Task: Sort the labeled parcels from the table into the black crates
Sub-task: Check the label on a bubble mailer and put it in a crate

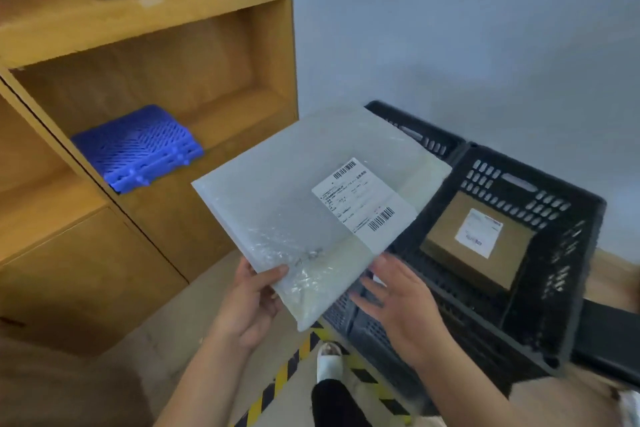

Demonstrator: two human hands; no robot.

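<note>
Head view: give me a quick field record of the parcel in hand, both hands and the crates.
parcel in hand: white bubble mailer, label facing up
left hand: grips the mailer's near corner, thumb on top
right hand: open, fingers spread, at the mailer's near edge
near black crate: holds one labeled cardboard box
far black crate: contents hidden
shelf: blue plastic piece

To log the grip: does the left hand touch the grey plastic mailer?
Touching. In the head view the left hand pinches the grey plastic mailer at its near corner.
</note>
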